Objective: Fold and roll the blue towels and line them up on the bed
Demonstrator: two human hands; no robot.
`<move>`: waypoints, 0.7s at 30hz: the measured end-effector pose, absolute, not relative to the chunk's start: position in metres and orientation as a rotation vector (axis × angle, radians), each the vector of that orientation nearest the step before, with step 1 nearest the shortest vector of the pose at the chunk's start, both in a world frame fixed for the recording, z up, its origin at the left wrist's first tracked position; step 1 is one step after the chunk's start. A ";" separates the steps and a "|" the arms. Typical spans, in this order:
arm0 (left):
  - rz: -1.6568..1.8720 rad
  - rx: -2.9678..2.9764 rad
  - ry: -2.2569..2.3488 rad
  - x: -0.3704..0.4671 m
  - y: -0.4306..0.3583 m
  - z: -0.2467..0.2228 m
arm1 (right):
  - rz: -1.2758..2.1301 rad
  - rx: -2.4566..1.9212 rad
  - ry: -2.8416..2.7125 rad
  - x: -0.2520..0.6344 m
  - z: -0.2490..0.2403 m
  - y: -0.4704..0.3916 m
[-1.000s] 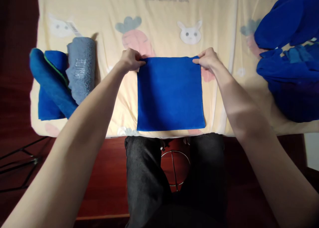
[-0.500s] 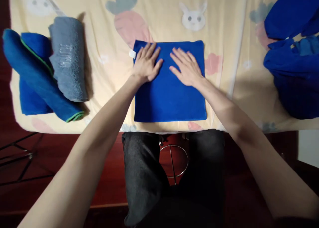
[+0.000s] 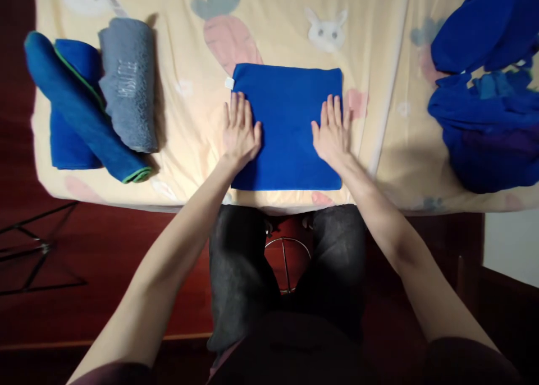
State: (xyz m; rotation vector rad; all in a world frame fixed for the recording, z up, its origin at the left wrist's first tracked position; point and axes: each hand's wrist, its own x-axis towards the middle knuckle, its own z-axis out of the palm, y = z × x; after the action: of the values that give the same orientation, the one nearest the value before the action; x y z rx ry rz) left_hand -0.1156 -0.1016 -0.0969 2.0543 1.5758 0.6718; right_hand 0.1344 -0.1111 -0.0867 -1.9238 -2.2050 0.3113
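Flat before me lies a blue towel [image 3: 288,132], roughly square, with a small white tag [image 3: 229,83] at its upper left edge. My left hand [image 3: 241,128] rests open across the towel's left edge, its outer fingers over the bedsheet. Across the right edge lies my right hand [image 3: 334,128], also open, with its palm down and fingers pointing away from me. Neither hand grips anything.
On the left lie a rolled grey towel [image 3: 131,87] with lettering, a rolled blue towel with green trim [image 3: 84,115] and a folded blue cloth [image 3: 63,143]. Crumpled blue towels [image 3: 484,127] sit at the right. Underneath is a patterned sheet [image 3: 185,48].
Both hands have slid apart and toward me, from the towel's upper middle to its left and right edges. The whole view has shifted slightly.
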 end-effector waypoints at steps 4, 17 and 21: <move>0.606 2.129 1.375 -0.101 -0.156 -0.090 | 0.421 -1.646 -2.398 0.106 -0.078 -0.160; 0.640 1.897 1.656 -0.182 -0.282 -0.093 | 0.495 -1.910 -1.744 0.177 -0.079 -0.303; 0.814 1.786 1.696 -0.190 -0.284 -0.098 | 0.555 -1.803 -1.486 0.180 -0.088 -0.308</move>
State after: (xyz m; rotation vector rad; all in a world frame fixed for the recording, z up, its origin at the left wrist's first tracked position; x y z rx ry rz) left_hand -0.1902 -0.2843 -0.0984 1.7858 1.6963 0.8140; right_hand 0.1799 -0.3080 -0.0875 -1.8031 -1.4858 0.5554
